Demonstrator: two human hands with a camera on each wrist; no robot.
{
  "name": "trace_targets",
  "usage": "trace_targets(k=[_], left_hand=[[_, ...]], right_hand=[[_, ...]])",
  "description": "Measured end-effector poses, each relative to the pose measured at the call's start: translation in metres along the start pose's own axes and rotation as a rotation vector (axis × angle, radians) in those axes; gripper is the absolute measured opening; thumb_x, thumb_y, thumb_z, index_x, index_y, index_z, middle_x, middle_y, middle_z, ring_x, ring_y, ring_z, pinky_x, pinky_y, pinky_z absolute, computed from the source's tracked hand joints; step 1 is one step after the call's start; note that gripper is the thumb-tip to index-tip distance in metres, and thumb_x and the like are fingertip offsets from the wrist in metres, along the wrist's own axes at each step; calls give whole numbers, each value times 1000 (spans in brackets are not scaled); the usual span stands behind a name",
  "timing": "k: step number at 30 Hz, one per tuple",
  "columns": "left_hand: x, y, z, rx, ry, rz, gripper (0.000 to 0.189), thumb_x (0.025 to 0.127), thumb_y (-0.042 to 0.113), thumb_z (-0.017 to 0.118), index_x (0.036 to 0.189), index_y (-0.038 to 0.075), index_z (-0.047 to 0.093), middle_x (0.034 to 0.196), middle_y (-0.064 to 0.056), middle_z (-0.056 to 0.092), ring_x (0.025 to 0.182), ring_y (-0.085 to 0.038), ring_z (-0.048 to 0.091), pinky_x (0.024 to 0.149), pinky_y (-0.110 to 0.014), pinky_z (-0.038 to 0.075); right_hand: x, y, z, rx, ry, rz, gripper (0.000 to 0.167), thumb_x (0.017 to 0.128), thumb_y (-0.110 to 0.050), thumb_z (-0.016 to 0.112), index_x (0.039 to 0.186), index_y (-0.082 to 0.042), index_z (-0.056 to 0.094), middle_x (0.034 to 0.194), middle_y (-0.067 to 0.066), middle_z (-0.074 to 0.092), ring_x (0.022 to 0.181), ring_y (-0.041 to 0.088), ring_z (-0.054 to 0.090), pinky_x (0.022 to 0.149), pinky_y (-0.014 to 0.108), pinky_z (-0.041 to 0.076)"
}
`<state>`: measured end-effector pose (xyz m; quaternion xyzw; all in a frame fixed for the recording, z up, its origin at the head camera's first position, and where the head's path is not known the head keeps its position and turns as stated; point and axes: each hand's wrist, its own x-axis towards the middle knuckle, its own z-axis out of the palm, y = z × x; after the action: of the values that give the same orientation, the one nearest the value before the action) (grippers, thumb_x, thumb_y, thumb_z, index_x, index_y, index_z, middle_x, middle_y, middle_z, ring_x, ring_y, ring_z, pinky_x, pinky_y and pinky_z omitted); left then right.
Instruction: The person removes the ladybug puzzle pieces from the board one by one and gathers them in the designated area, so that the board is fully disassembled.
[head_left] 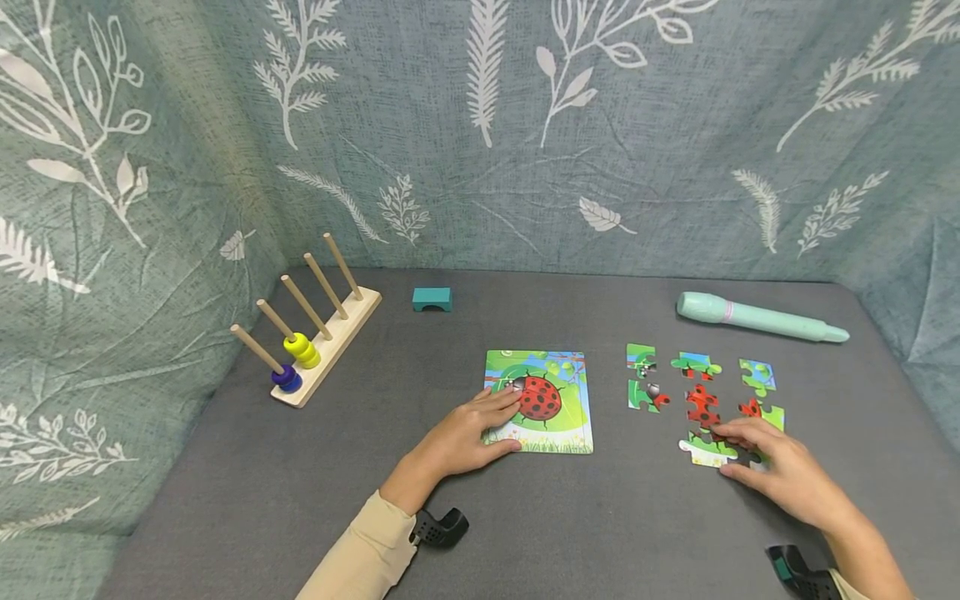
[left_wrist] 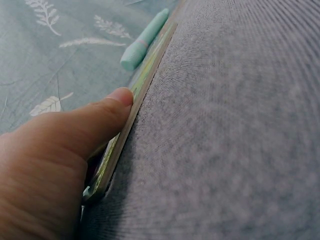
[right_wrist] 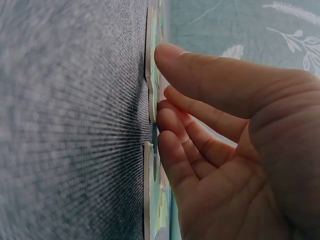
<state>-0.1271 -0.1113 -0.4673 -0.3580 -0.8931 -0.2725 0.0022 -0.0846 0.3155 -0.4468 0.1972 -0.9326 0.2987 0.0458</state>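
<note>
My left hand (head_left: 468, 433) rests on the left part of a square puzzle board (head_left: 573, 417) with a ladybug picture. In the left wrist view the thumb (left_wrist: 112, 112) lies along the board's near edge (left_wrist: 120, 145). My right hand (head_left: 780, 471) reaches over loose jigsaw pieces, fingertips close over the lower ones. Its thumb is at the bottom middle piece (head_left: 703, 454), by the right end. The right wrist view has the thumb (right_wrist: 200, 75) on or just above a flat piece (right_wrist: 151, 60), other fingers loosely bent. Part of the lower right piece is hidden under the hand.
Several other puzzle pieces (head_left: 702, 406) lie spread in rows right of the board. Behind them is a mint-green stick-like object (head_left: 765, 318). A wooden peg stand (head_left: 337, 342) with blue and yellow rings stands left. A teal arch block (head_left: 432, 298) sits near the back curtain.
</note>
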Motion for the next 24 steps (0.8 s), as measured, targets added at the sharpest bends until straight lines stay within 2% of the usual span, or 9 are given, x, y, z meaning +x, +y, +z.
trace_targets(k=[5, 14, 20, 24], left_hand=[[0, 1, 0, -4, 4, -2, 57, 87, 35, 68, 133, 2, 55, 142, -8, 50, 134, -23, 43, 118, -37, 29], [-1, -1, 0, 0, 9, -4, 58, 87, 36, 68, 135, 4, 54, 142, -7, 50, 135, -21, 43, 118, -37, 29], [-2, -2, 1, -30, 18, 3, 60, 87, 36, 68, 135, 4, 53, 142, -8, 50, 135, -21, 42, 118, -36, 29], [-3, -3, 1, -48, 25, 17, 63, 85, 35, 70, 136, 3, 52, 143, -9, 48, 136, -22, 41, 118, -37, 29]], right_hand=[[2, -3, -2, 3, 6, 5, 43, 72, -12, 82, 112, -11, 67, 108, 1, 60, 89, -8, 53, 76, 2, 39], [10, -13, -2, 69, 0, 24, 45, 77, -16, 80, 118, -12, 63, 109, -1, 64, 96, -13, 56, 82, 1, 40], [26, -26, 4, 173, -48, -8, 49, 77, -14, 79, 123, -9, 60, 117, 5, 63, 102, -6, 60, 88, 1, 41], [38, -35, 13, 191, -73, -54, 52, 78, -15, 79, 125, -8, 58, 120, 6, 62, 107, -3, 59, 91, 1, 39]])
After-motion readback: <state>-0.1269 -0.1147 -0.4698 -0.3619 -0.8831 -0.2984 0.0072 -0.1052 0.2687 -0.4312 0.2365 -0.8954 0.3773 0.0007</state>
